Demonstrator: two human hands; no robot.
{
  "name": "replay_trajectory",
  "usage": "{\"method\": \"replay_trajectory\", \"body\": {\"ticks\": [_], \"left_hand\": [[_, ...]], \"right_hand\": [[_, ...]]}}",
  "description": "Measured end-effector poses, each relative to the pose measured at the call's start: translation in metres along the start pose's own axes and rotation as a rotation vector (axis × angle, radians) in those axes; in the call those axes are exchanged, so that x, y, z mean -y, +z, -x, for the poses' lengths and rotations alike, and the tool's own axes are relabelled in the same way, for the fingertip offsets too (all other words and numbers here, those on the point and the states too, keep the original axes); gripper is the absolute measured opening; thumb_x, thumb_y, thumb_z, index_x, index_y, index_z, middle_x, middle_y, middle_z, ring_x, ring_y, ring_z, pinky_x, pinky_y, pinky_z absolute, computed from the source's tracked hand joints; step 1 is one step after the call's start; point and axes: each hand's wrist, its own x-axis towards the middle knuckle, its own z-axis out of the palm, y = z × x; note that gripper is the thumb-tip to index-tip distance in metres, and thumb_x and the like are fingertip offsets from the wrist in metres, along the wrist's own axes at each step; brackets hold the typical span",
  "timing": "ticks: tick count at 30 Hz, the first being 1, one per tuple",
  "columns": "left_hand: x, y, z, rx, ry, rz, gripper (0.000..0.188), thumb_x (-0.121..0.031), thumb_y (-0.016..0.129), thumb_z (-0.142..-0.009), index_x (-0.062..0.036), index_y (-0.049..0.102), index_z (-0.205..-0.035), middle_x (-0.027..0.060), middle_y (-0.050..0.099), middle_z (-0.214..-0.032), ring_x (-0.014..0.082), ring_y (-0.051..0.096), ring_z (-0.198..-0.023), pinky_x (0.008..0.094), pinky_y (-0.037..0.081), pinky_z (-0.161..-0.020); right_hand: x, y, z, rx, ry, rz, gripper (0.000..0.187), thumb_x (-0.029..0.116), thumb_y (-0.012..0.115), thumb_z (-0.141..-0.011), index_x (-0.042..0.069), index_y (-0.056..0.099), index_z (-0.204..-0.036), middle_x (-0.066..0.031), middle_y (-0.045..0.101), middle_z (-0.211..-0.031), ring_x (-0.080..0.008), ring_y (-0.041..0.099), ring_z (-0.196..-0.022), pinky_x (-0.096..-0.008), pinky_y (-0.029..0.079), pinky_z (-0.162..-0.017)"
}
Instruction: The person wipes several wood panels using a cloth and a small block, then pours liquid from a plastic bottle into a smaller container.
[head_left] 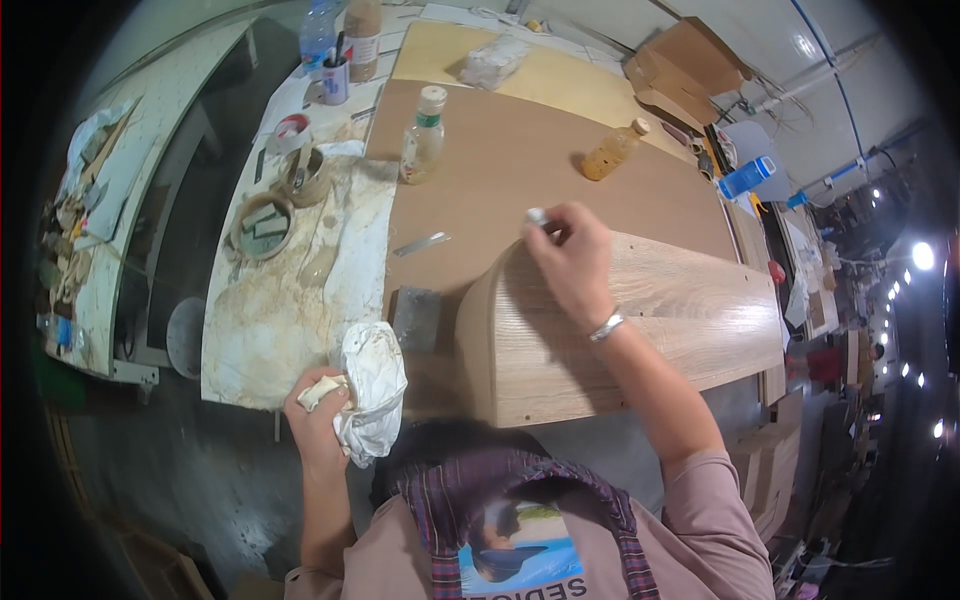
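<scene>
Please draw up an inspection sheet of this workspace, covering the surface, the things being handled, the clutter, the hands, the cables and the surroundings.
Surface: brown board, with a stained sheet to its left.
Job's things: wood-grain piece with dark spots along its edges; crumpled white cloth; small pale piece, kind unclear.
Clutter: white-capped bottle, amber bottle, metal strip, grey block, open cardboard box.
Left hand: grips the white cloth.
Right hand: fingers pinch the small pale piece above the wood-grain piece.
Cables: blue line at upper right; cable or pipe unclear.
Surroundings: cluttered side bench at left; bright lamp at right.
</scene>
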Motion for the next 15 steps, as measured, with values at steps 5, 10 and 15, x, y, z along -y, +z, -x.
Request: {"method": "replay_trajectory", "body": {"ticks": [5, 10, 15], "left_hand": [[-0.003, -0.001, -0.005, 0.035, 0.006, 0.004, 0.019, 0.0, 0.061, -0.079, 0.004, 0.065, -0.097, 0.0056, 0.064, -0.084, 0.0119, 0.06, -0.073, 0.0247, 0.048, -0.068], [-0.002, 0.003, -0.011, 0.039, 0.028, -0.008, 0.018, 0.0, 0.061, -0.079, 0.004, 0.064, -0.096, 0.006, 0.064, -0.084, 0.0123, 0.06, -0.073, 0.025, 0.048, -0.068], [-0.004, 0.006, -0.015, 0.05, 0.006, -0.032, 0.017, -0.001, 0.061, -0.077, 0.0035, 0.063, -0.094, 0.0064, 0.063, -0.084, 0.0133, 0.061, -0.075, 0.0259, 0.049, -0.069]], "right_hand": [[-0.035, -0.009, -0.013, -0.106, 0.049, 0.164, 0.021, 0.015, 0.077, -0.081, -0.003, 0.068, -0.087, -0.0148, 0.069, -0.073, -0.0232, 0.068, -0.066, -0.0346, 0.054, -0.064], [-0.071, -0.048, -0.027, -0.191, 0.214, 0.307, 0.02, 0.018, 0.075, -0.082, 0.001, 0.066, -0.081, -0.018, 0.067, -0.078, -0.0348, 0.066, -0.074, -0.0422, 0.053, -0.069], [-0.036, -0.031, -0.011, -0.145, 0.134, 0.183, 0.023, 0.02, 0.075, -0.081, 0.0, 0.065, -0.081, -0.018, 0.068, -0.079, -0.0354, 0.068, -0.077, -0.0447, 0.053, -0.072]]}}
